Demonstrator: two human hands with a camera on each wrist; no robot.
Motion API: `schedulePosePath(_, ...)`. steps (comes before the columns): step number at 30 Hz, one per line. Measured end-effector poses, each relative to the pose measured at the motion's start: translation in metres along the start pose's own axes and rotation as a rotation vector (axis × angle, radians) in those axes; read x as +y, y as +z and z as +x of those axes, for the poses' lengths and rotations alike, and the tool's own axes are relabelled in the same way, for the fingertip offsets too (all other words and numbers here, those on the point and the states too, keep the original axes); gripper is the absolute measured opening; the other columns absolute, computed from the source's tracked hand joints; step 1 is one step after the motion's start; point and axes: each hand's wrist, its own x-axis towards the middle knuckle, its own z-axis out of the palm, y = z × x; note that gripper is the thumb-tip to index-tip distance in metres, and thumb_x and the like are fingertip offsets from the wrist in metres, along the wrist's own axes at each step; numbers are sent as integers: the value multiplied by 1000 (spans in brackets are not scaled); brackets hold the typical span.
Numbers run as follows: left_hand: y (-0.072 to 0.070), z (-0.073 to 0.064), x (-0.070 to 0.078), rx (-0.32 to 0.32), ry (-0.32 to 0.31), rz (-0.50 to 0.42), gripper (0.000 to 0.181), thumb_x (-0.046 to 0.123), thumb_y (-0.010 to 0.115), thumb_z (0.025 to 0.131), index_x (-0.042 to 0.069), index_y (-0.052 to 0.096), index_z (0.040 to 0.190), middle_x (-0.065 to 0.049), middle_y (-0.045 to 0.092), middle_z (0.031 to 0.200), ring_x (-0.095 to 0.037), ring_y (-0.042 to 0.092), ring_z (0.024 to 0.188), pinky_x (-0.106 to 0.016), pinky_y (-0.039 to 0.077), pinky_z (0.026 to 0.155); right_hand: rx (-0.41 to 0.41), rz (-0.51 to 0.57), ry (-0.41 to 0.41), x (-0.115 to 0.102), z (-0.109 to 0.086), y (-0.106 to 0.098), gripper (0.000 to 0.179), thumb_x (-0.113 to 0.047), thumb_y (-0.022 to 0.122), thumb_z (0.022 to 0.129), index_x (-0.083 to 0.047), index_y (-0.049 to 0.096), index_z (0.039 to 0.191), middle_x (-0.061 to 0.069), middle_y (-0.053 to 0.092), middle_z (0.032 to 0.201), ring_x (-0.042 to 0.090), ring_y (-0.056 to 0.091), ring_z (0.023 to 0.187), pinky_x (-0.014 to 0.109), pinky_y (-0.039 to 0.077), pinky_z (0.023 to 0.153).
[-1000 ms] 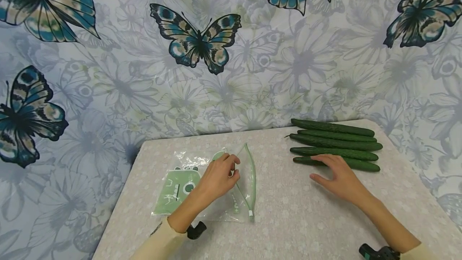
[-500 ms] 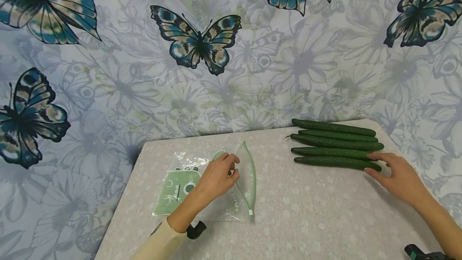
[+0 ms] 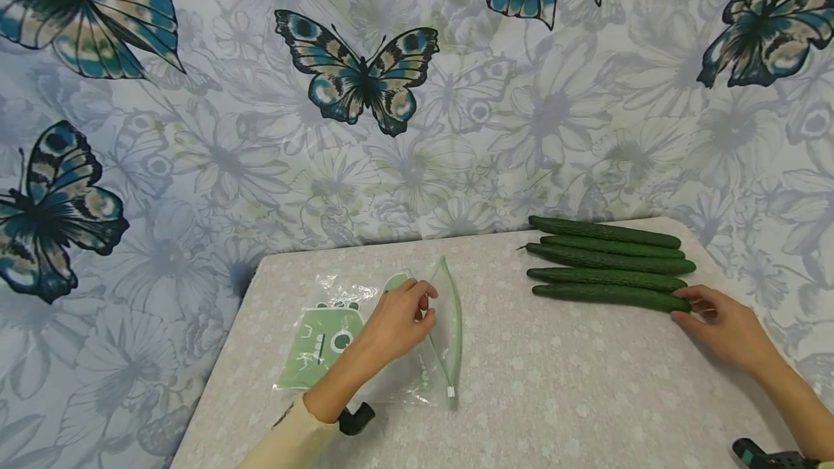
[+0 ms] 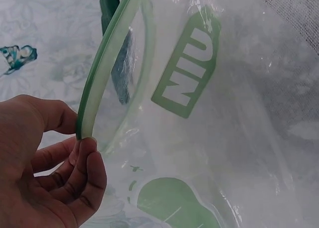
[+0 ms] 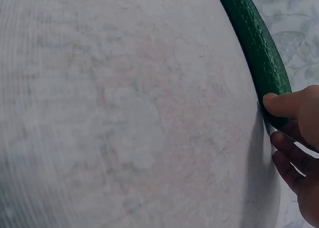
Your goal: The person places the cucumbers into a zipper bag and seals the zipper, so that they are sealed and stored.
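My left hand [image 3: 399, 320] pinches the green rim of a clear zip bag [image 4: 187, 68] between thumb and fingers, and the bag's mouth gapes open. Green cartoon print and the letters NIU show on the plastic. On the right of the table lie several long dark green cucumbers, side by side. My right hand [image 3: 733, 328] is at the right end of the nearest cucumber [image 3: 609, 295]. In the right wrist view the thumb presses on that cucumber's tip [image 5: 271, 83], with fingers curled round its far side, partly hidden.
A pale patterned cloth covers the table [image 3: 521, 382]. Behind it hangs a floral backdrop [image 3: 547, 114] with large butterflies. The white slider [image 3: 450, 391] sits at the near end of the bag's zip. The other cucumbers [image 3: 612, 260] lie just beyond the nearest one.
My right hand has moved right from the middle of the nearest cucumber to its right end, and now grips it there. My left hand keeps its hold on the bag.
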Motion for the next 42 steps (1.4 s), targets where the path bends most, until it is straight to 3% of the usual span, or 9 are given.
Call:
schedulePosePath(4,0,1,4,-6,3,-2,19,13,70,98,13,73,116,5,61,89,-5,56,75,-22,48,67,17,-3,-21,2,-1,1,29,-19,80,98,-7,70,122,21,75,119,-33,37,97,4,43,72)
schedulePosePath(9,-1,1,3,-12,-16,-7,18,14,71,98,16,72,116,5,61,89,-4,55,74,-22,47,66,-3,154,36,-2,-4,-8,33,-21,78,100,-8,68,129,-30,65,113,-30,49,96,4,47,73)
schedulePosePath(13,-2,1,2,-5,-18,-10,19,12,71,97,14,73,116,6,61,89,-4,57,76,-22,48,67,-59,294,148,-9,-7,-16,40,-28,74,104,-11,65,139,-45,56,116,-27,60,98,11,51,71)
schedulePosePath(17,-1,1,1,-1,-14,-9,19,11,72,97,13,73,116,5,61,88,-4,57,76,-22,48,67,-88,345,237,-12,-9,-18,44,-33,74,104,-14,64,142,-43,58,118,-28,60,101,11,50,73)
schedulePosePath(22,0,1,0,-1,-16,-13,19,10,72,96,13,73,115,3,62,88,-4,57,75,-22,48,67,-42,438,237,-11,-11,-16,41,-24,78,101,-9,67,138,-40,66,116,-26,62,103,6,51,76)
schedulePosePath(30,1,1,-1,-1,-13,-9,19,10,72,96,14,73,114,4,62,89,-4,57,75,-23,48,67,63,886,98,-18,-12,-9,32,11,71,96,0,71,126,-18,79,120,-1,79,100,13,59,84)
schedulePosePath(34,2,1,-1,6,-1,-6,19,8,72,95,14,73,114,4,62,88,-4,58,75,-23,48,67,55,1069,0,-27,-10,-6,38,23,62,95,3,71,126,-7,81,122,7,81,102,19,62,87)
schedulePosePath(38,2,1,-1,19,11,-6,19,9,72,95,14,73,113,4,62,87,-5,57,75,-23,48,66,24,1167,-83,-41,-6,-3,43,30,54,94,6,70,127,0,80,124,11,80,106,24,64,87)
schedulePosePath(42,2,2,-1,18,9,-6,19,10,71,95,14,73,113,4,62,88,-4,58,75,-22,48,67,7,1164,-118,-55,-3,1,47,31,53,94,5,70,129,-1,79,127,10,80,108,24,64,88)
